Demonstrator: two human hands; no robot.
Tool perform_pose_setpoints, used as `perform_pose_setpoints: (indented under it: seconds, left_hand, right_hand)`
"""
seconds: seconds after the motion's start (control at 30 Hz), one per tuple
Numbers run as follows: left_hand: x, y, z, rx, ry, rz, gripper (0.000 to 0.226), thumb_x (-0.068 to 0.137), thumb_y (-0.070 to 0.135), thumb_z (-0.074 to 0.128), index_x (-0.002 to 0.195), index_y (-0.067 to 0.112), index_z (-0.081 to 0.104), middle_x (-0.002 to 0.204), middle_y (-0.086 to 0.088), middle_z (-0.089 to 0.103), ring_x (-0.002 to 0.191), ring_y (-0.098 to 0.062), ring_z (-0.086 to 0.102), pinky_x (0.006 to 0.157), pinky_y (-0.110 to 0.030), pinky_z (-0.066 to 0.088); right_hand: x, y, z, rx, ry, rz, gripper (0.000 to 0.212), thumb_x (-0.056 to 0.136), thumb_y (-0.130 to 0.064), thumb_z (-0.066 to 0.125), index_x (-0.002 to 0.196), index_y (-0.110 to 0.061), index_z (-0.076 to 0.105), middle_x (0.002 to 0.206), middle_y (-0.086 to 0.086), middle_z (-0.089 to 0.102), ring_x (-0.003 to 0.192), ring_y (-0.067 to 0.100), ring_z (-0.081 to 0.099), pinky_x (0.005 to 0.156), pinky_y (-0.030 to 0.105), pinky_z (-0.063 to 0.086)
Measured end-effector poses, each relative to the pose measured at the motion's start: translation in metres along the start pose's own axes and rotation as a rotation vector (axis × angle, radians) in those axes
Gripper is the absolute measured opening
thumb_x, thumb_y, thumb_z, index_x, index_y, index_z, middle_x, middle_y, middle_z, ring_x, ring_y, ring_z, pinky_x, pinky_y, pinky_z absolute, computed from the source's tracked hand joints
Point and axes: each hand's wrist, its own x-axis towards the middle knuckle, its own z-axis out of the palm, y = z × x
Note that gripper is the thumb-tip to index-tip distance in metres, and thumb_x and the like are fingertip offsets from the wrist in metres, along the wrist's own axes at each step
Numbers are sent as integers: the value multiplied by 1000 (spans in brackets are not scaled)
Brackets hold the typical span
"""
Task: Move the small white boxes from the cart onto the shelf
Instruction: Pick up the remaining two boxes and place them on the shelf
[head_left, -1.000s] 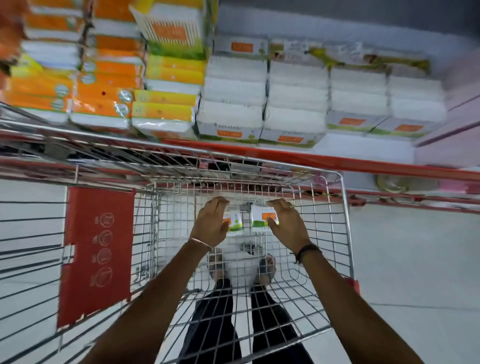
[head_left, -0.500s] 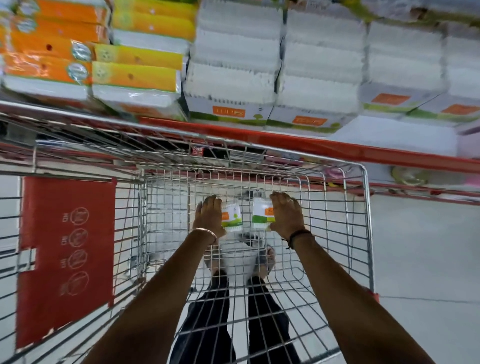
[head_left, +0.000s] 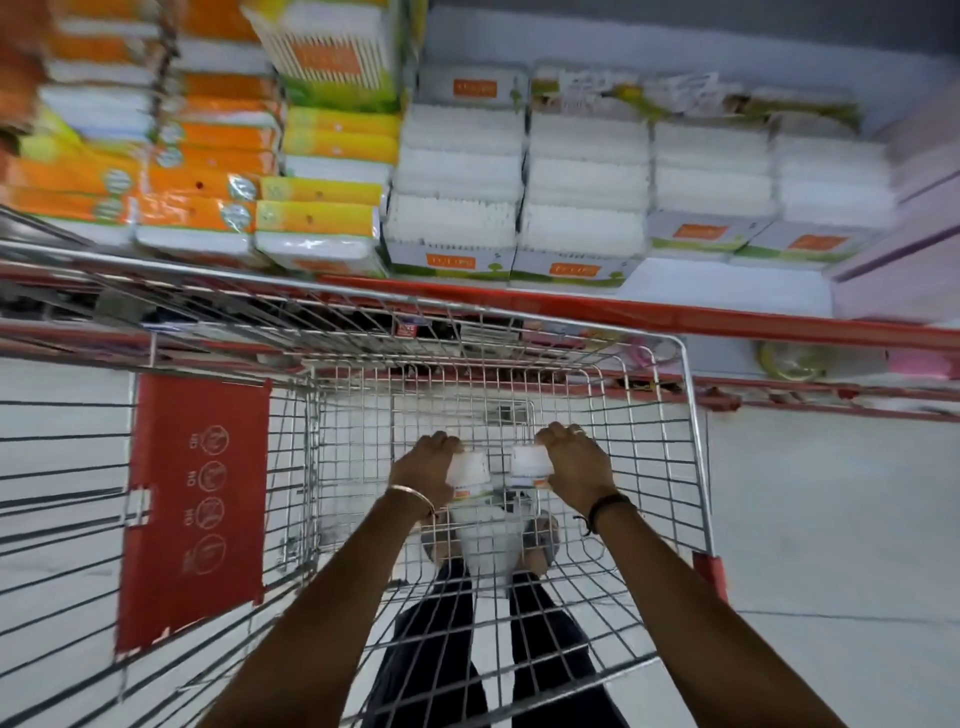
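Note:
Both my hands are down inside the wire cart (head_left: 691, 415). My left hand (head_left: 423, 467) grips one small white box (head_left: 469, 470) with an orange and green label. My right hand (head_left: 576, 462) holds a second small white box (head_left: 530, 464) just beside it. The two boxes sit close together above the cart's mesh floor. Beyond the cart's front rim is the shelf (head_left: 727, 280) with a red edge, carrying stacks of matching white boxes (head_left: 452, 228).
Orange and yellow packs (head_left: 208, 192) fill the shelf's left side. A red panel (head_left: 195, 509) hangs on the cart's left wall. My legs and feet show through the mesh. A bare strip of shelf lies at the front right, before the shorter stacks.
The view tilted back up, showing more of the shelf. Both boxes have turned in my hands, their white faces now toward me. My hands stay low in the cart.

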Motion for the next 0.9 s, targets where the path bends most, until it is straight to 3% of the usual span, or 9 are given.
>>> perform_pose_setpoints:
  seconds: [0.17,0.33,0.5,0.67,0.9]
  left_hand:
    - [-38,31,-28,-6,129,-7,59,73,8,67,128,14,46,135,-10,46,127,-29,39,97,-46,47]
    - [-65,66,-63,24,274,-15,63,73,11,70,130,20,45,143,-11,40,128,-30,42,96,-45,49]
    - [-84,106,-101,66,389,59,62,74,9,68,130,16,44,138,-9,43,127,-29,41,92,-43,49]
    - [-90,146,-139,99,462,150,60,74,5,69,128,17,46,130,-7,47,127,-28,37,100,-44,45]
    - [-86,217,-178,138,557,273,61,75,7,66,131,17,43,127,-7,46,121,-26,41,92,-40,49]
  right_hand:
    - [-37,-4,-48,75,107,8,58,71,2,67,123,-18,50,127,2,53,116,27,49,91,37,47]
    - [-73,-6,-106,130,172,0,60,73,-7,73,127,-17,49,141,5,45,127,27,46,102,37,44]
    - [-107,0,-164,149,244,-7,59,75,-11,73,128,-17,47,144,4,42,129,26,41,98,36,45]
    - [-125,20,-211,175,292,-15,58,70,-9,77,122,-18,52,136,7,48,128,27,42,100,35,40]
    - [-138,70,-270,151,369,18,58,71,-6,76,122,-16,51,136,5,46,126,27,41,97,37,44]
